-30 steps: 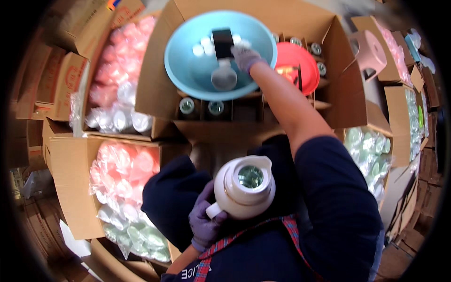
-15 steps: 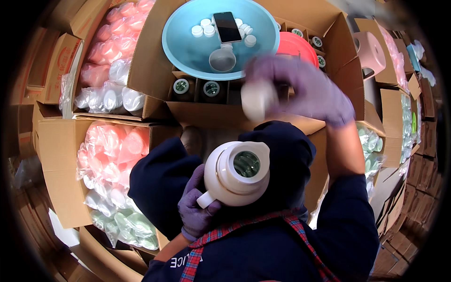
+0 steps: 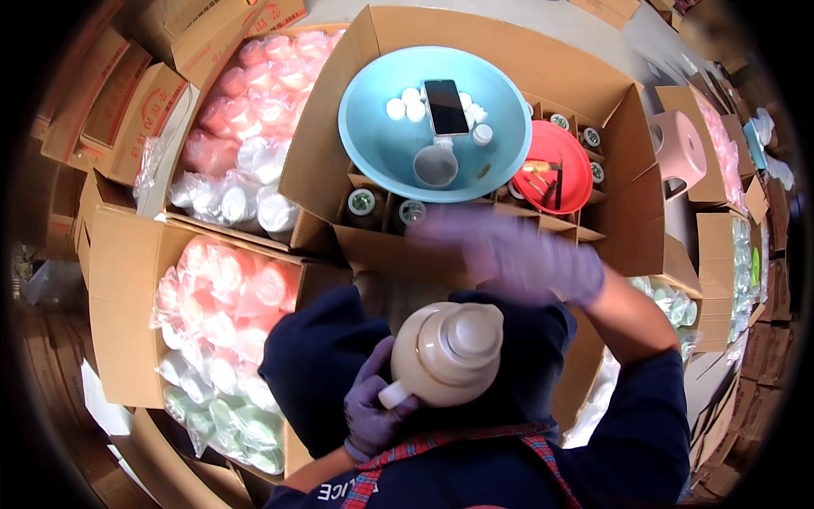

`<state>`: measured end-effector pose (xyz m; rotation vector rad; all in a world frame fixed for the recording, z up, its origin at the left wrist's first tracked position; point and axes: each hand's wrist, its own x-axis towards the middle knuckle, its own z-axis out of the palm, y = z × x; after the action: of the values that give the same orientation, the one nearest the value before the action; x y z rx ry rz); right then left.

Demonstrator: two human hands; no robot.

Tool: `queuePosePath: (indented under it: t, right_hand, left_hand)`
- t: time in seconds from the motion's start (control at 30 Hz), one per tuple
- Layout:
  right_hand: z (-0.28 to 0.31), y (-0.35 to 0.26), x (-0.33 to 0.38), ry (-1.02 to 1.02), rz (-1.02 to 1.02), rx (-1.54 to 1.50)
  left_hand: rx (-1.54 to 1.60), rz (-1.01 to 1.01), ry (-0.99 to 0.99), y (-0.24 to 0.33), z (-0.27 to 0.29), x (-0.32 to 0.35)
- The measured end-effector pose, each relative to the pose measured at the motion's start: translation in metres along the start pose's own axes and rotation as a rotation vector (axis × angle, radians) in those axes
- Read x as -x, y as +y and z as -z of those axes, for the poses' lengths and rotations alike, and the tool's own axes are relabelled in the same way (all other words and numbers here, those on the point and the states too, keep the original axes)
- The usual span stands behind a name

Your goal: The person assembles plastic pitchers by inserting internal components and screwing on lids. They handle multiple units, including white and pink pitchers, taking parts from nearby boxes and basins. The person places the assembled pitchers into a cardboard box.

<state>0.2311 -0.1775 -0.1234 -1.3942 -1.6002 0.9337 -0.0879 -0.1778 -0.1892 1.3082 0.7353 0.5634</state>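
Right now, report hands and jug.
Left hand grips cream jug by its base. Right hand blurred above it, apparently empty. Cap on jug mouth; nothing between them.

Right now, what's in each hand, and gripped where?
The left hand holds the cream jug at its lower left side, fingers around the spout-like stub. The right hand is motion-blurred above the jug; whether it holds anything cannot be told.
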Motion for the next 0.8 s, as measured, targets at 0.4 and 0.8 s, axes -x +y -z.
queuePosePath:
  t: [0.4, 0.8]
  right_hand:
    - [0.044, 0.093, -0.078, 0.513, -0.434, 0.725]
    - [-0.032, -0.084, 0.141, 0.235, 0.245, 0.257]
  left_hand:
    - [0.033, -0.023, -0.061, 0.003, -0.002, -0.002]
    - [0.163, -0.048, -0.204, 0.004, -0.013, 0.005]
